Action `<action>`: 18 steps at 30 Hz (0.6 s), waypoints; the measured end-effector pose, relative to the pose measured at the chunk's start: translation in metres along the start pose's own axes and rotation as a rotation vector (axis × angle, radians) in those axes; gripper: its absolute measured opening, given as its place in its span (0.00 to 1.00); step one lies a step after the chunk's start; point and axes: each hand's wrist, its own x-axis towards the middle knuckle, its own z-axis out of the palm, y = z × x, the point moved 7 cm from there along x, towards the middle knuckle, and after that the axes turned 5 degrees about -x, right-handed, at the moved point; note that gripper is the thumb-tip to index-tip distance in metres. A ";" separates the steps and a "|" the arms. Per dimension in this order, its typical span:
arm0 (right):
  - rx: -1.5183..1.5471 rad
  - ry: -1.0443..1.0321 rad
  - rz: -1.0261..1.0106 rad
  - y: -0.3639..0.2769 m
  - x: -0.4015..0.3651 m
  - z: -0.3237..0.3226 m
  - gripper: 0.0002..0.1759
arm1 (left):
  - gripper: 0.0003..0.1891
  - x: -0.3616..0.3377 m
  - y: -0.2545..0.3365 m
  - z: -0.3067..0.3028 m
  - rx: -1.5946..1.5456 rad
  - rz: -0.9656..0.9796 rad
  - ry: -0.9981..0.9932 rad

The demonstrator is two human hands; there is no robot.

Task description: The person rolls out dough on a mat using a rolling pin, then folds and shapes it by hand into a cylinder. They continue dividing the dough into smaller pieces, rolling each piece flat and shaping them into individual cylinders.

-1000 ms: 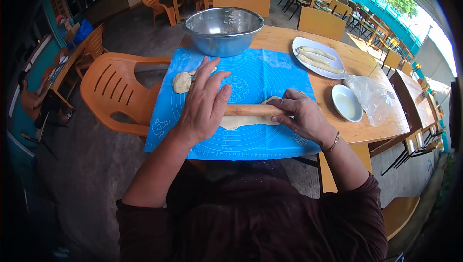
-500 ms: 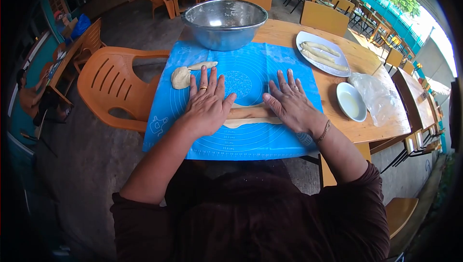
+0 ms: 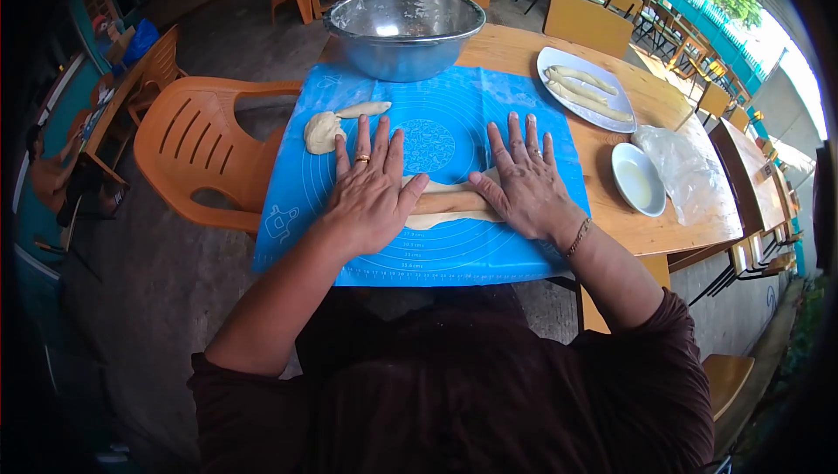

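Observation:
My left hand (image 3: 371, 188) lies flat, fingers spread, on the left end of a wooden rolling pin (image 3: 449, 202). My right hand (image 3: 530, 184) rests on its right end, palm down with fingers apart. Under the pin is a flattened sheet of dough (image 3: 436, 219), showing in front of and behind it. The blue mat (image 3: 384, 262) lies beneath. Beyond my left fingertips are a round dough lump (image 3: 323, 133) and a small dough strip (image 3: 363, 110). The palms hide the pin's ends.
A steel bowl (image 3: 407, 42) stands at the mat's far edge. To the right are a white plate (image 3: 559, 58) with several dough strips, a small white dish (image 3: 637, 181) and a clear plastic bag (image 3: 676, 168). An orange chair (image 3: 188, 147) is at left; a person (image 3: 51, 173) sits beyond.
Both hands remain flat on the rolling pin. More dough shows behind the pin. The view has shifted slightly, so the bowl and mat sit a little higher.

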 end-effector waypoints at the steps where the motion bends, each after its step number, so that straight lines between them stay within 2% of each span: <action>1: 0.000 0.000 -0.003 -0.001 -0.003 0.000 0.49 | 0.41 -0.004 0.002 -0.001 -0.029 0.044 0.021; 4: -0.010 0.028 -0.010 -0.003 -0.001 -0.003 0.48 | 0.38 -0.004 0.001 -0.002 0.018 0.026 0.024; 5: 0.013 -0.005 0.009 0.000 0.006 -0.001 0.49 | 0.38 0.000 0.002 -0.003 0.017 0.026 0.020; 7: 0.040 -0.041 0.034 0.003 0.019 0.001 0.49 | 0.38 0.015 -0.006 -0.004 -0.072 -0.099 -0.060; 9: 0.100 -0.166 0.059 0.006 0.028 0.009 0.50 | 0.38 0.019 -0.008 -0.003 -0.089 -0.112 -0.082; 11: 0.082 -0.161 0.054 0.004 0.023 0.009 0.50 | 0.38 0.016 -0.009 -0.003 -0.109 -0.129 -0.096; 14: 0.061 -0.030 -0.023 -0.006 -0.008 -0.003 0.49 | 0.38 -0.017 0.008 -0.005 0.031 0.066 0.022; 18: 0.112 -0.027 -0.059 -0.009 -0.019 -0.007 0.48 | 0.38 -0.032 0.014 -0.004 0.039 0.179 0.091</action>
